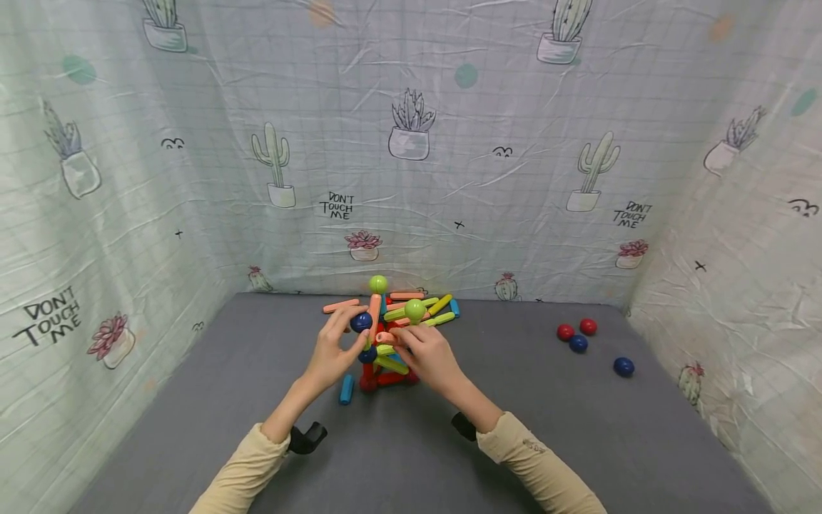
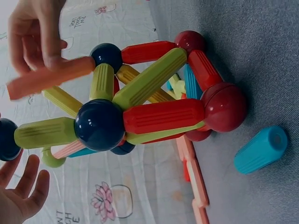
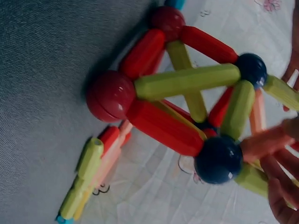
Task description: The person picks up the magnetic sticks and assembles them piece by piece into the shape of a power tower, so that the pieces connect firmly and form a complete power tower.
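Note:
A framework of magnetic sticks and balls stands in the middle of the table, with a red stick (image 2: pixel 163 116) and red balls (image 2: pixel 225 107) at its base and a dark blue ball (image 2: pixel 99 125) at an upper corner. At its upper left, my left hand (image 1: pixel 330 355) holds another dark blue ball (image 1: pixel 361 323) between thumb and fingers; that ball sits at the end of a green stick (image 2: pixel 45 132). My right hand (image 1: pixel 429 355) pinches an orange magnetic stick (image 2: pixel 51 78). The stick's inner end meets a dark blue corner ball (image 3: pixel 218 159).
Behind the framework lie loose sticks, among them an orange stick (image 1: pixel 341 305) and a yellow stick (image 1: pixel 439 305). A loose blue stick (image 1: pixel 347 390) lies at front left. Red balls (image 1: pixel 565 332) and blue balls (image 1: pixel 623 367) rest at the right. A patterned curtain (image 1: pixel 475 185) encloses the table.

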Demonstrator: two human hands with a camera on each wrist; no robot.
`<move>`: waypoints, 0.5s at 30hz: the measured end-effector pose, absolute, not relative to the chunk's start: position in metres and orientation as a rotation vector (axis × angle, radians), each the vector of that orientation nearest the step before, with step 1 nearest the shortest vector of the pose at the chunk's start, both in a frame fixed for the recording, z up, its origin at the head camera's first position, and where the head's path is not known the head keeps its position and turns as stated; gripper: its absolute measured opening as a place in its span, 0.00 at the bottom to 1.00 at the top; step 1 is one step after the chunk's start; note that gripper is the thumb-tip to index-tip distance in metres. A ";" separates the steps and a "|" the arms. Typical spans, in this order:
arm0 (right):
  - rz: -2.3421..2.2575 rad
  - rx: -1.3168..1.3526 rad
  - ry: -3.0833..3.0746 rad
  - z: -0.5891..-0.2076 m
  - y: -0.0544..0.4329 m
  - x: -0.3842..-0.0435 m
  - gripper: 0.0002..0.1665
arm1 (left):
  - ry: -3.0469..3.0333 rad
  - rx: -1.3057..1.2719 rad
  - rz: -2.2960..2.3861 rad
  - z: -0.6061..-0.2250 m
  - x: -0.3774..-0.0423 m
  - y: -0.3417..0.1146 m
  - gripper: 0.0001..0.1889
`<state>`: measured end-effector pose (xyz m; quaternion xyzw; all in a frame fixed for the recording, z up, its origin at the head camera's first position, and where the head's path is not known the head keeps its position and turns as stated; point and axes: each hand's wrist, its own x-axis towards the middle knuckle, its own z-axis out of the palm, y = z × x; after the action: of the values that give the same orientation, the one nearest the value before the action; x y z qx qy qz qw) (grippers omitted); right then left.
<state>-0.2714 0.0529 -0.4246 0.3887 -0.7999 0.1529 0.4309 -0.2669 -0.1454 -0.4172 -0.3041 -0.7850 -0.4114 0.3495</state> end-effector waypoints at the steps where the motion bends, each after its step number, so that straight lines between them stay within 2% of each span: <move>1: 0.359 0.954 -1.987 -0.426 0.052 -0.272 0.18 | -2.032 -0.792 -1.069 -0.418 -0.267 -0.145 0.20; 15: 0.281 0.727 -2.033 -0.430 0.035 -0.269 0.18 | -2.040 -0.778 -1.071 -0.419 -0.269 -0.140 0.21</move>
<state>-0.2693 0.0353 -0.4303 0.2959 -0.8272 0.1144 0.4638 -0.2692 -0.1401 -0.4189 -0.2999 -0.7867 -0.4130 0.3473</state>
